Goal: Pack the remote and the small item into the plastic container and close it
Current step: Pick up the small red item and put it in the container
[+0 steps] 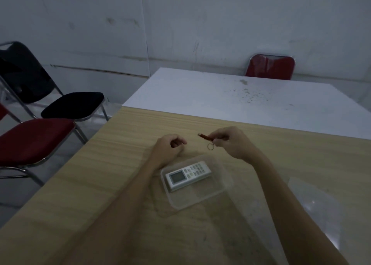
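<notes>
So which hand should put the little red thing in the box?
The right hand: it already pinches the red keychain just beyond the box, where the remote lies. The left hand holds nothing.

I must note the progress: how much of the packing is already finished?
Done: the remote lies inside the open plastic container. In hand: the right hand holds the small item above the table, past the container; the left hand is empty. Left: put the item in, then fit the lid.
</notes>
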